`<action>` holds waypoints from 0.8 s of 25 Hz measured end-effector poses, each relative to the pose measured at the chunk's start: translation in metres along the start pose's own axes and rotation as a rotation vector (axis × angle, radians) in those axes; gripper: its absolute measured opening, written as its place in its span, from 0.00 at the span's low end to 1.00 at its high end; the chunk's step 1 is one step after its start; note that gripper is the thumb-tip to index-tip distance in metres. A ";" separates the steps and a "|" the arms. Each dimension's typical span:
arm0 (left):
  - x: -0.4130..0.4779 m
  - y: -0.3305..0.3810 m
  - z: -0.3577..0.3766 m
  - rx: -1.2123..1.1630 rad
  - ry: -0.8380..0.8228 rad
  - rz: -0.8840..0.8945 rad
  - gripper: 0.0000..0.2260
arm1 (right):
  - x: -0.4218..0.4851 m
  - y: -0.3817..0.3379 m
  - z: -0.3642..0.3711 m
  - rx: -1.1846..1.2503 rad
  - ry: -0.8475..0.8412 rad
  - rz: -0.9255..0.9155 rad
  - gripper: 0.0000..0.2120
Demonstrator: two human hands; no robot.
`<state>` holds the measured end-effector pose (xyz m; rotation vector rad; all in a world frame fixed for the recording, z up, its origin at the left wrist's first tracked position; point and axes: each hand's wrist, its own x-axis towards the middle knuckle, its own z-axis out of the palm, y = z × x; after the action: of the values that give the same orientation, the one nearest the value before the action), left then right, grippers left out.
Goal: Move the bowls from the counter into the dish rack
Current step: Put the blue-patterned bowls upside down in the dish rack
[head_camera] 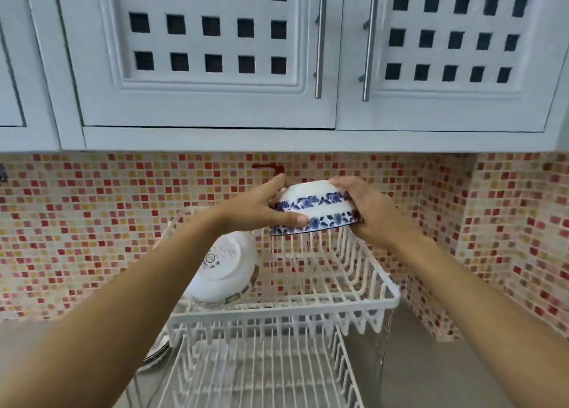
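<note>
A white bowl with blue flower bands is held upside down in the air above the back of the upper tier of the white wire dish rack. My left hand grips its left side and my right hand grips its right side. Another white bowl leans upside down on the left side of the upper tier, its printed base facing me. The rack's lower tier holds nothing that I can see.
A dish edge with a dark rim shows on the counter left of the rack, under my left forearm. White cabinets with steel handles hang overhead. A red and yellow mosaic wall closes the back and right.
</note>
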<state>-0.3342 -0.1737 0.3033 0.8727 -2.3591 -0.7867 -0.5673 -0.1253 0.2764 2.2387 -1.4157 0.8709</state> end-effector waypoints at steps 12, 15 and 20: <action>0.035 -0.024 0.029 0.388 0.033 -0.163 0.33 | 0.018 0.042 0.053 0.436 -0.498 0.245 0.62; 0.043 -0.030 0.034 0.458 -0.046 -0.276 0.44 | 0.024 0.045 0.064 0.329 -0.536 0.224 0.63; 0.055 -0.035 0.046 0.585 -0.152 -0.396 0.53 | 0.024 0.045 0.075 0.213 -0.618 0.226 0.65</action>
<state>-0.3855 -0.2180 0.2613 1.6042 -2.6329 -0.2928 -0.5768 -0.2053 0.2353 2.6903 -1.9481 0.4093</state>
